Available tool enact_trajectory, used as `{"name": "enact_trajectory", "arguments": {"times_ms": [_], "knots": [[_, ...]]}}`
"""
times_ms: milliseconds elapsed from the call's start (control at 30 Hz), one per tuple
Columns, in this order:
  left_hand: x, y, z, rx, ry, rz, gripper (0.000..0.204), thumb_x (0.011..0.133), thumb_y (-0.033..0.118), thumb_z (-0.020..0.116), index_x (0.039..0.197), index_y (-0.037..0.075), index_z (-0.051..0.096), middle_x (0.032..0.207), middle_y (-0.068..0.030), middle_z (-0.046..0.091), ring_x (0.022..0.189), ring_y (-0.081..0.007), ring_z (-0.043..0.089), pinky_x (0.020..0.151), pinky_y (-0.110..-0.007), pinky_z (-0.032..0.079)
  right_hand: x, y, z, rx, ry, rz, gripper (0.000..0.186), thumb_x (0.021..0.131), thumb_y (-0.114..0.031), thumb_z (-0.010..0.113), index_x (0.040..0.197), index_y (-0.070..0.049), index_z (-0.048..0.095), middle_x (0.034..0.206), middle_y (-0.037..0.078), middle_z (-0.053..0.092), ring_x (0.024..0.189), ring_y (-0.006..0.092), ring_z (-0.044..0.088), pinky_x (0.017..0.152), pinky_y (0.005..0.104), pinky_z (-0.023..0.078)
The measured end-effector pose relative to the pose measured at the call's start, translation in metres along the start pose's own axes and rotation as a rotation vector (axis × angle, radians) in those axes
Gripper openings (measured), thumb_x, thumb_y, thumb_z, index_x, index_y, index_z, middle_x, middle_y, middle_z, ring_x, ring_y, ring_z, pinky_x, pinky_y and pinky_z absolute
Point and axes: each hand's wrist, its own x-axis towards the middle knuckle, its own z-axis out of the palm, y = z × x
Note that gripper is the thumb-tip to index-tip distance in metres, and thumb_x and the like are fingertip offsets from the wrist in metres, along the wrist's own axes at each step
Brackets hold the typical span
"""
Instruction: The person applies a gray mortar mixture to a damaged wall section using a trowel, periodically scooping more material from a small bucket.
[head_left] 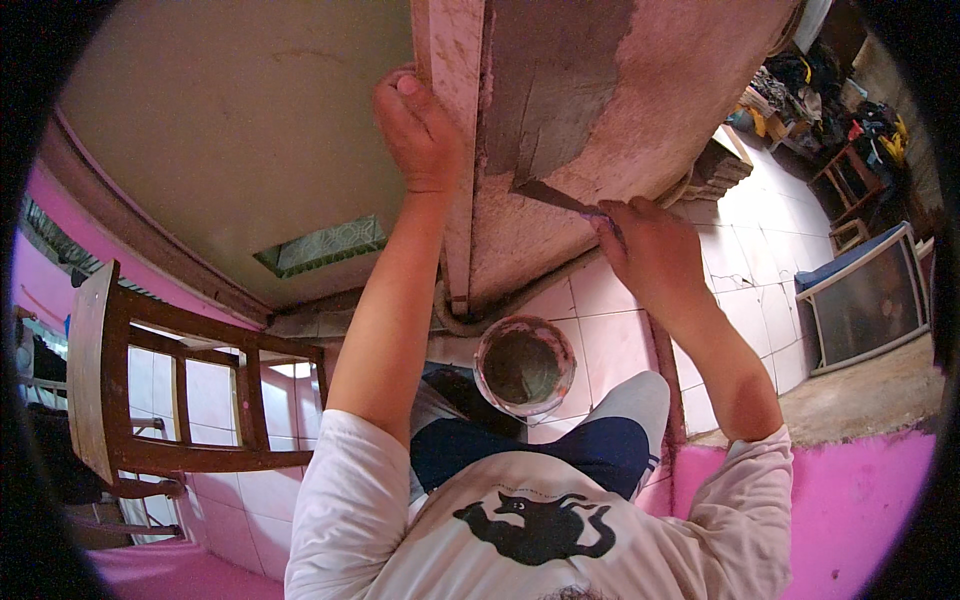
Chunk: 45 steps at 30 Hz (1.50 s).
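Observation:
My left hand is closed around the edge of a long, narrow wooden board, which stands along the corner of a rough wall. In my right hand is a small trowel, its narrow blade pointing left with the tip against the wall by the board. Dark wet plaster covers the wall's upper part, and its lower edge meets the trowel tip. Below, between my knees, a bucket holds grey mortar. My right fingers mostly hide the trowel's handle.
A brown wooden frame with open panels stands at the left. On the right, a chair with a blue edge sits near heaped clutter. White tiles cover the floor. A pink wall is at lower right.

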Motion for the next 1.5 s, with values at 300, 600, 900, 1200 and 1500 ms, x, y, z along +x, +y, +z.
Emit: {"name": "enact_trajectory", "arguments": {"times_ms": [300, 600, 900, 1200, 1500], "knots": [[0.0, 0.002, 0.008, -0.003, 0.007, 0.024, 0.047, 0.11, 0.04, 0.036, 0.109, -0.003, 0.055, 0.101, -0.0225, 0.06, 0.093, -0.039, 0.058, 0.085, -0.047, 0.044, 0.083, 0.008, -0.039, -0.18, -0.087, -0.118, 0.022, 0.089, -0.028, 0.071, 0.094, -0.008, 0.078, 0.087, 0.019, 0.072, 0.083, 0.0385, 0.07, 0.076, 0.049, 0.055], [-0.001, 0.002, 0.001, 0.004, -0.024, 0.013, 0.047, 0.111, 0.039, 0.035, 0.109, -0.003, 0.055, 0.102, -0.024, 0.06, 0.093, -0.0416, 0.058, 0.084, -0.047, 0.044, 0.116, -0.003, -0.104, -0.223, -0.114, -0.236, 0.02, 0.083, -0.027, 0.076, 0.091, -0.009, 0.078, 0.086, 0.018, 0.073, 0.086, 0.0364, 0.071, 0.078, 0.0479, 0.056], [-0.001, 0.0, 0.004, -0.031, -0.013, 0.042, 0.044, 0.111, 0.037, 0.037, 0.107, -0.003, 0.054, 0.1, -0.0245, 0.058, 0.091, -0.0421, 0.056, 0.084, -0.047, 0.044, 0.102, 0.01, -0.035, -0.346, -0.19, -0.217, 0.017, 0.083, -0.024, 0.077, 0.09, -0.009, 0.079, 0.085, 0.017, 0.073, 0.083, 0.0351, 0.072, 0.079, 0.0467, 0.057], [-0.005, -0.003, 0.002, -0.006, -0.052, -0.074, 0.044, 0.112, 0.037, 0.033, 0.112, 0.001, 0.057, 0.105, -0.0185, 0.059, 0.099, -0.0331, 0.058, 0.093, -0.045, 0.044, 0.127, 0.007, -0.111, -0.26, -0.082, -0.195, 0.021, 0.083, -0.024, 0.075, 0.093, -0.006, 0.077, 0.088, 0.019, 0.073, 0.084, 0.034, 0.072, 0.08, 0.0463, 0.056], [0.001, 0.002, 0.0, -0.014, -0.016, 0.01, 0.045, 0.11, 0.038, 0.037, 0.105, -0.003, 0.055, 0.099, -0.0245, 0.059, 0.09, -0.0423, 0.057, 0.084, -0.048, 0.044, 0.098, -0.006, -0.078, -0.298, -0.143, -0.25, 0.019, 0.085, -0.025, 0.075, 0.091, -0.007, 0.079, 0.085, 0.019, 0.072, 0.086, 0.0371, 0.071, 0.08, 0.0486, 0.056]]}}
